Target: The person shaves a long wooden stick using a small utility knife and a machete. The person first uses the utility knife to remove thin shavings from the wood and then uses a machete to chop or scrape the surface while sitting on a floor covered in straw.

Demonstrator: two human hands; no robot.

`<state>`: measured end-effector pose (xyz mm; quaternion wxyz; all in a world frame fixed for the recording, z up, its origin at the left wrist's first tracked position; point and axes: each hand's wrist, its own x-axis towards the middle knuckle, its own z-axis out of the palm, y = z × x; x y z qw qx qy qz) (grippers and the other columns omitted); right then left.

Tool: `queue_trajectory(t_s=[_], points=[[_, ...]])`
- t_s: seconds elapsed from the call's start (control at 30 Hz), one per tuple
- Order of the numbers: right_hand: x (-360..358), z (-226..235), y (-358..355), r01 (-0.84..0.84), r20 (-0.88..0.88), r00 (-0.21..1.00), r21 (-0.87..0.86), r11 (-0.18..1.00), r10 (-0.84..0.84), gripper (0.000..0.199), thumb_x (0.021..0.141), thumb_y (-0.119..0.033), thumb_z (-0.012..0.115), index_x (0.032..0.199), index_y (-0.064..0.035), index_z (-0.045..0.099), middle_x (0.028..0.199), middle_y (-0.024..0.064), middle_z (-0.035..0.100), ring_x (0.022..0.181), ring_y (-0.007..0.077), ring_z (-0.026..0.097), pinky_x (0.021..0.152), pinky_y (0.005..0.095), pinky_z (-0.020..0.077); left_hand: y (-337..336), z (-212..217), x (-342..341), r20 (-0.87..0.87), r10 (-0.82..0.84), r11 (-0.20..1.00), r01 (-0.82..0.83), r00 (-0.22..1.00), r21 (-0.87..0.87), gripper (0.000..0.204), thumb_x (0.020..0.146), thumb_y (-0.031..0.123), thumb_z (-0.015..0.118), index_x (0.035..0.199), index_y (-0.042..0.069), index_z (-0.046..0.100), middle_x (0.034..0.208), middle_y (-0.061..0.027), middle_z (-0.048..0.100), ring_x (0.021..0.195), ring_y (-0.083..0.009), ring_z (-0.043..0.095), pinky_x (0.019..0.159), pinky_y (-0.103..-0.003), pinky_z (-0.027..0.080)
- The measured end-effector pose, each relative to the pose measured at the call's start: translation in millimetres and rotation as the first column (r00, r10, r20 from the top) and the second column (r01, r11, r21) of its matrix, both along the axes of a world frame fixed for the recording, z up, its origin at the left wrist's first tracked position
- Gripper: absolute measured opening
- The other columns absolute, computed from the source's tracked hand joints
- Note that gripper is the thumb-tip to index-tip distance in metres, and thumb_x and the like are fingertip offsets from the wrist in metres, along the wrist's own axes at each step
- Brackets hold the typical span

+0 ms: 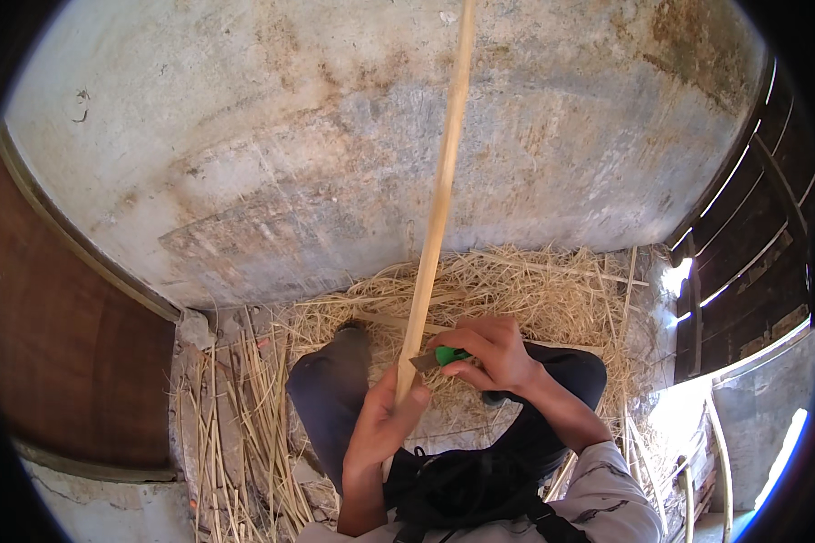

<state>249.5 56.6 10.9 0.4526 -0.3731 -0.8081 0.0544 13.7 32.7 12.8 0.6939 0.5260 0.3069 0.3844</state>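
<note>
My left hand point(388, 418) is closed round the lower end of a long, pale strip of bamboo or wood point(436, 213). The strip rises away from me, leaning slightly right, and runs out of view at the top. In my right hand point(496, 355) is a knife point(447, 356) with a green handle. Its short dark blade points left and meets the strip's right edge just above my left fingers. Whether the blade has cut in, I cannot tell. Both hands are between my bent knees.
Pale shavings point(534, 290) are heaped on the floor ahead, against a stained concrete wall point(335, 136). Several thin split strips point(244, 425) lie to my left, beside a brown panel point(81, 335). Dark slatted boards point(743, 244) stand at the right, with poles point(720, 452) below them.
</note>
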Motion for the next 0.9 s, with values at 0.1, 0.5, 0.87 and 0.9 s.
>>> queue_trajectory(t_s=[0.1,0.5,0.87,0.9], points=[[-2,-5,-1,-0.003,0.003,1.000,0.037,0.999,0.003,0.038,0.090,-0.042,0.081,0.110,-0.0097,0.075,0.078,0.0056,0.067,0.061,0.0257,0.066,0.054,0.0366,0.0495,-1,4,4,0.013,-0.018,0.999,0.017,1.000,0.038,0.027,0.111,0.031,0.062,0.112,0.005,0.053,0.070,0.0066,0.043,0.049,-0.0012,0.035,0.045,-0.021,0.027],[-10,5,-7,0.063,0.026,0.998,0.025,0.998,-0.063,0.041,0.082,-0.036,0.086,0.116,-0.0130,0.080,0.073,0.0026,0.063,0.057,0.0214,0.062,0.051,0.0353,0.0466,0,11,10,-0.240,0.123,0.971,-0.067,0.963,0.229,0.022,0.103,0.015,0.070,0.096,0.007,0.050,0.074,0.0070,0.040,0.065,-0.0018,0.035,0.055,-0.022,0.032],[-16,5,-9,0.176,0.097,0.978,0.114,0.978,-0.187,0.039,0.082,-0.037,0.086,0.117,-0.0201,0.081,0.071,-0.0029,0.060,0.055,0.0167,0.063,0.050,0.0321,0.0500,-4,25,17,-0.433,0.284,0.937,-0.152,0.855,0.315,0.032,0.095,0.005,0.076,0.086,0.007,0.045,0.068,0.0057,0.040,0.065,-0.0025,0.036,0.054,-0.025,0.030],[-16,5,-9,0.176,0.095,0.978,0.119,0.977,-0.188,0.039,0.082,-0.037,0.085,0.117,-0.0202,0.080,0.071,-0.0030,0.060,0.055,0.0166,0.062,0.049,0.0320,0.0499,-4,26,17,-0.438,0.286,0.937,-0.153,0.852,0.314,0.033,0.096,0.005,0.076,0.086,0.007,0.045,0.067,0.0058,0.040,0.065,-0.0025,0.035,0.053,-0.025,0.029]])
